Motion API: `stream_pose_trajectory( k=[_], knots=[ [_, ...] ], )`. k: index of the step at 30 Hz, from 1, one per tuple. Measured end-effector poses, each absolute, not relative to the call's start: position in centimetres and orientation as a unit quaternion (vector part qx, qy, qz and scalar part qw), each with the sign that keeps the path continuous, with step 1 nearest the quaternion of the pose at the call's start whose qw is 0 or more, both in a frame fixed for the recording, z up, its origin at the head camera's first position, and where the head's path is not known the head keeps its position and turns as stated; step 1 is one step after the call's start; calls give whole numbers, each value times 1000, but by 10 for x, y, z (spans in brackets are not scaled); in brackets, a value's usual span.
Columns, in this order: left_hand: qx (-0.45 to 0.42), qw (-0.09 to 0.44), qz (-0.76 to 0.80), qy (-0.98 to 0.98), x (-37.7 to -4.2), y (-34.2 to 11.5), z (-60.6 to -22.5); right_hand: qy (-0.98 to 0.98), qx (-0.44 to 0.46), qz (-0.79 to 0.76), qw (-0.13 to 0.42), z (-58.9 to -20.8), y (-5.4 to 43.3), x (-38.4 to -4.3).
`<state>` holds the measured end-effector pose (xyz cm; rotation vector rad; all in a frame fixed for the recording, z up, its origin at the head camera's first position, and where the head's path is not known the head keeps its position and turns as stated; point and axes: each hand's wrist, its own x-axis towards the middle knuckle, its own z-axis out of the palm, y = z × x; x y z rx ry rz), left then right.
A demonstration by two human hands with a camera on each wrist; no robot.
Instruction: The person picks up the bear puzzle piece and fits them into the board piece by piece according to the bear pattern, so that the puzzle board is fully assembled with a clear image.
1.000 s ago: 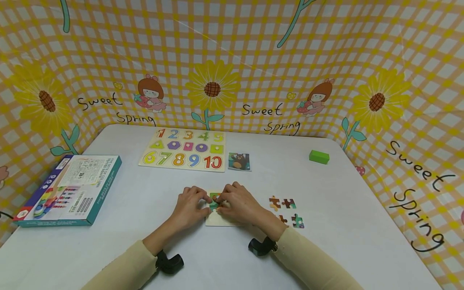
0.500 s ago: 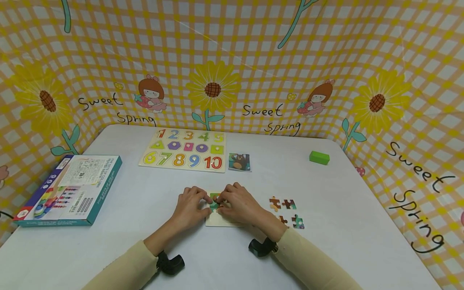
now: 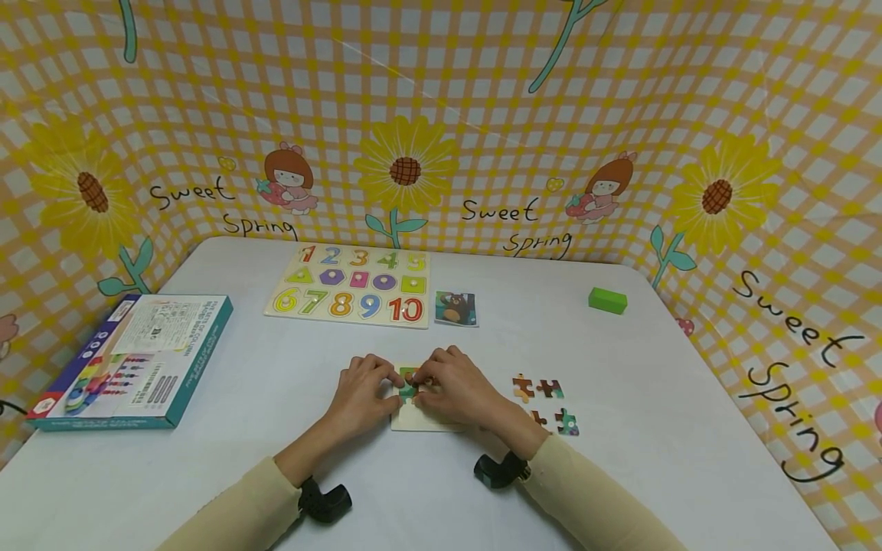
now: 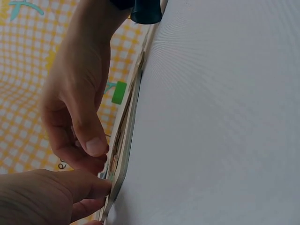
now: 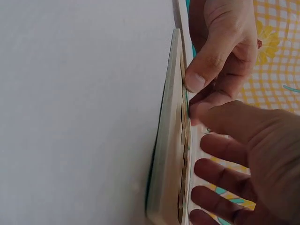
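A small pale wooden puzzle tray (image 3: 422, 420) lies in front of me, with coloured jigsaw pieces (image 3: 408, 390) in its upper left part. My left hand (image 3: 361, 394) is at the tray's left side, thumb and forefinger touching the pieces and the rim. From the right, my right hand (image 3: 458, 386) reaches over the tray and holds a puzzle piece between thumb and forefinger, its other fingers loosely bent. That hand covers much of the tray's right half. Seen from the right wrist, the left thumb (image 5: 196, 82) presses down at the tray's edge.
Several loose jigsaw pieces (image 3: 550, 388) lie right of the tray. Behind it are a number board (image 3: 347, 285) and a bear picture card (image 3: 455, 308). A flat toy box (image 3: 131, 360) lies at the left, a green block (image 3: 608, 300) at the back right.
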<state>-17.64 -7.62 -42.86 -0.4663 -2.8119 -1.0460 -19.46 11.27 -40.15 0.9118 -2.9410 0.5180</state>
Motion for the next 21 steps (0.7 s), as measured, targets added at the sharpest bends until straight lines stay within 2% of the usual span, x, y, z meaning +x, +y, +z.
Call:
stream_pose_trajectory(
  k=[8, 21],
  knots=[
    [-155, 48, -351, -922, -177, -76, -428, -945, 265, 191, 17, -391, 133, -194],
    [-152, 44, -360, -920, -177, -75, -428, -962, 197, 189, 18, -382, 194, -191]
  ],
)
